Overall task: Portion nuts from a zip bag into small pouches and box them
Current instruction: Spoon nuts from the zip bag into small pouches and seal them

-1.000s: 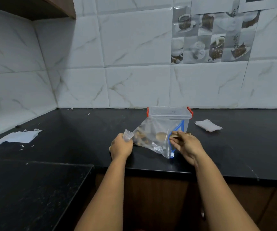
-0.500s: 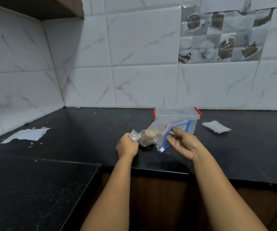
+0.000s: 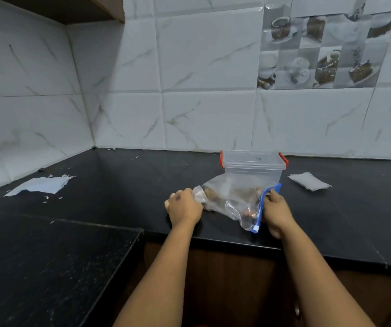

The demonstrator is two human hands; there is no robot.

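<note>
step: we steady the zip bag (image 3: 232, 199) of nuts | left hand (image 3: 184, 208) clenched on its bottom corner, right hand (image 3: 275, 212) gripping the blue zip end | next: we judge the zip needs opening

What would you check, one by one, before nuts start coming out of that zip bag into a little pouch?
1. Zip bag held at both ends: ok. The left hand grips its bottom corner and the right hand its blue zip strip.
2. Zip open: cannot tell, as the right hand covers part of the strip.
3. Nuts in the bag: ok, brown pieces show through the plastic.
4. Pouch ready: not ok. Neither hand holds one; a small white packet lies flat on the counter to the right.
5. Box open: not ok. Its lid with red clips appears to be on.
</note>
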